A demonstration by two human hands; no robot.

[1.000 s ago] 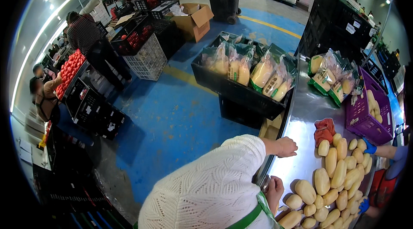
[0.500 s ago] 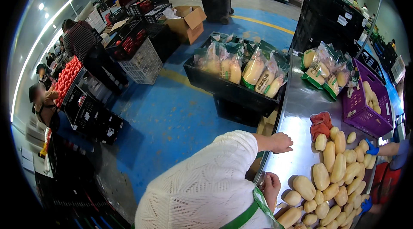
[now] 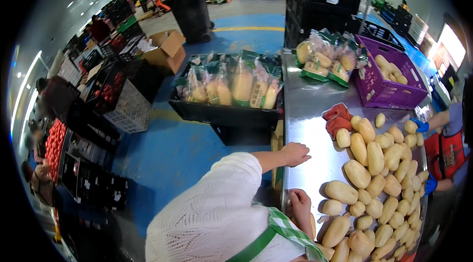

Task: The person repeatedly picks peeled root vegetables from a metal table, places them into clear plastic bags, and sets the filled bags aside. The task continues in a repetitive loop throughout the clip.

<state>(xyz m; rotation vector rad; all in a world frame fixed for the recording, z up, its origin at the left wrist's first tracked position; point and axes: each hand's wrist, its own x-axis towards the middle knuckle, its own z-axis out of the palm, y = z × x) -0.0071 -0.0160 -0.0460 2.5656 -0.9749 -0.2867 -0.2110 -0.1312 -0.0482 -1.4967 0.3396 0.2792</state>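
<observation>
My left hand (image 3: 295, 154) hovers or rests at the near left edge of a metal table (image 3: 308, 104), its fingers curled under. Close to me, beside that same edge, my right hand (image 3: 299, 207) is loosely closed, partly against my apron. Whatever either hand might hold is hidden. To the right of both hands spreads a pile of pale yellow lotus root sections (image 3: 357, 174), of several sizes. A crumpled red cloth (image 3: 338, 118) lies at the far left end of the pile.
Filled lotus root bags (image 3: 242, 82) stand in a black crate (image 3: 224, 114) left of the table. More bags (image 3: 315, 60) and a purple crate (image 3: 367, 82) occupy its far end. Across the table, a co-worker's blue-gloved hand (image 3: 420, 125) touches a root; another glove (image 3: 431, 183) is nearer.
The view has turned right, so the whole scene sits further left. Both my hands stay closed by the table edge. The co-worker's farther glove has come to a root at the pile's far end.
</observation>
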